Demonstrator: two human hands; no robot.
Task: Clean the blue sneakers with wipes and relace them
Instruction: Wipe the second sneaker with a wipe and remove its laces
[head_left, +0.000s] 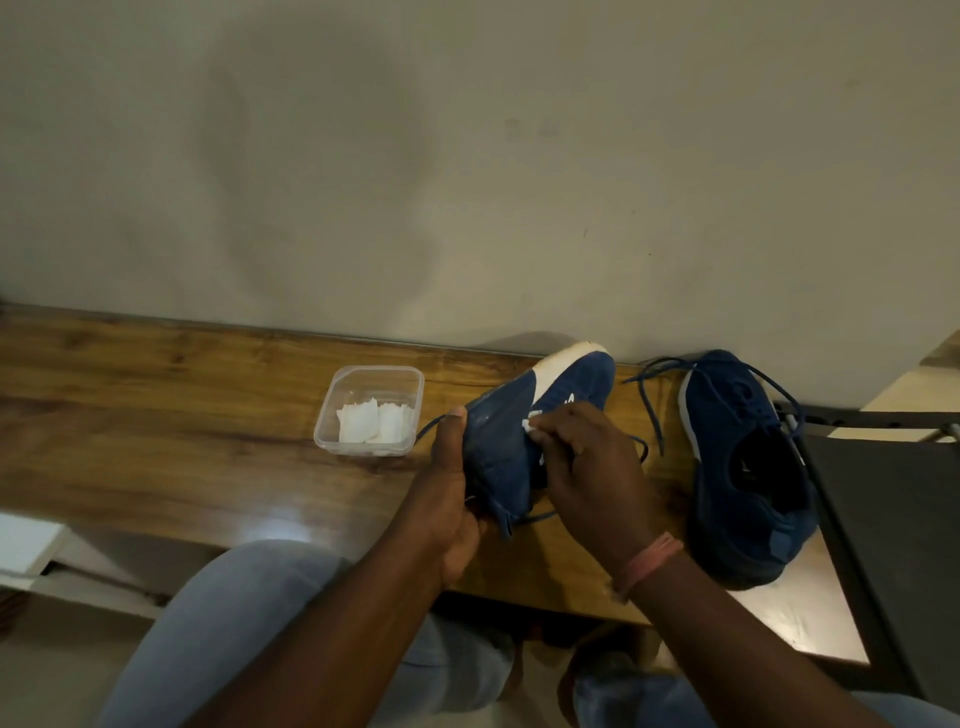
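The left hand (451, 499) grips the heel end of one blue sneaker (524, 436), thumb laid along its side and fingers curled under, holding it tipped on edge above the wooden table (156, 415) with the white toe cap pointing toward the wall. The right hand (592, 467) pinches a small white wipe (531, 425) in its curled fingertips and presses it against the sneaker's blue side panel, near the white marking there. A loose lace (535, 517) trails from this shoe below the hands. The second sneaker (748, 478) sits flat on the table just to the right, apart from both hands, its laces (654, 384) slack and sprawling toward the wall. To the left of the held shoe stands a clear plastic tub (332, 410) with folded white wipes (371, 422) lying in it, close within reach. From the head view, the only one given, the cleaning step looks to be in hand, with the first shoe's side being wiped; how much of it is already clean cannot be told. The next move likely calls for turning the shoe in the left hand to bring an unwiped face to the wipe, keeping a firm hold at the heel so pressure does not twist it free, and taking a fresh wipe from the tub once this one soils. Relacing looks still to come on both shoes.
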